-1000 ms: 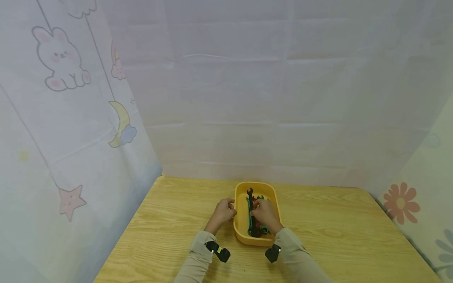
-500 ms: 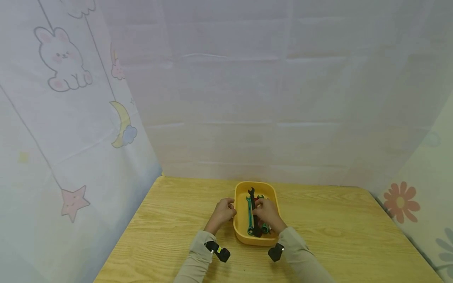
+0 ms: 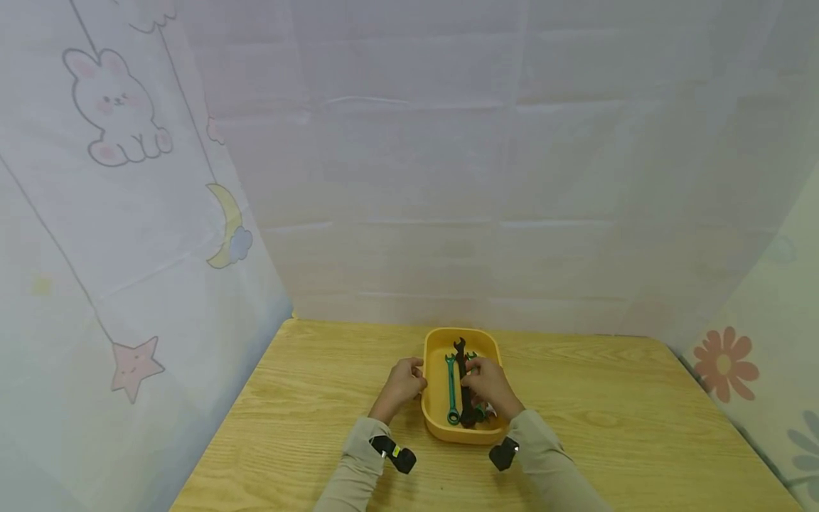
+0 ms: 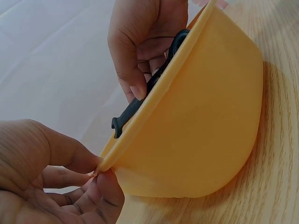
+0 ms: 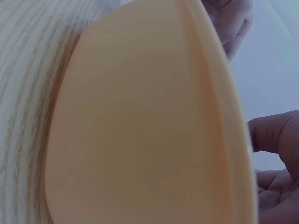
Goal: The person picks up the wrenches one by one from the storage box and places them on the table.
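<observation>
A yellow bin (image 3: 437, 398) stands upright on the table with several wrenches in it. My left hand (image 3: 403, 382) pinches the bin's left rim between thumb and fingers, plain in the left wrist view. Reaching inside, my right hand (image 3: 491, 384) grips a black wrench (image 3: 460, 348) by its middle; its thumb lies along the shaft in the left wrist view. A green wrench (image 3: 451, 387) lies lengthwise to the left of the black one. More green wrenches and something red are partly hidden under the right hand. In the right wrist view, the bin wall (image 5: 140, 116) covers the held wrench.
The wood-grain table (image 3: 307, 412) extends to both sides of the bin. A pale cloth backdrop (image 3: 409, 178) hangs behind it, and printed cloths flank it left and right. Each wrist wears a small black camera.
My right hand has shifted slightly right inside the bin with the black wrench, uncovering more of the green wrench on the left. The left hand keeps its pinch on the rim.
</observation>
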{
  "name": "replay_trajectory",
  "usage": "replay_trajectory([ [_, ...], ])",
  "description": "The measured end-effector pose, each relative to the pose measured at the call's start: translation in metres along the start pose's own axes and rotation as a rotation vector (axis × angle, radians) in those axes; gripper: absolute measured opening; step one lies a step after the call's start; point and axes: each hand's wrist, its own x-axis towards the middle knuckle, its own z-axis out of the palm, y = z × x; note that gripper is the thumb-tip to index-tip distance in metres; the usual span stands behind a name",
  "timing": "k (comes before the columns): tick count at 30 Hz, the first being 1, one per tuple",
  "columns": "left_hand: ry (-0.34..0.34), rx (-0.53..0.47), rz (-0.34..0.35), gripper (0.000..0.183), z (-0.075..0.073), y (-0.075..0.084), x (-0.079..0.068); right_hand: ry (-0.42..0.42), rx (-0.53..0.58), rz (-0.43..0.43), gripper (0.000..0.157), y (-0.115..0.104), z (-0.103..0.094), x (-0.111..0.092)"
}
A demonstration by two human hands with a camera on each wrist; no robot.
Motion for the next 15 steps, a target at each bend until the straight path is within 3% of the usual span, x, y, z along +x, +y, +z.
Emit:
replay_trajectory([
  [15, -0.007, -0.004, 0.005, 0.050, -0.0015, 0.0024, -0.0026, 0.005, -0.004, -0.012, 0.028, 0.0005, -0.0062, 0.0000],
])
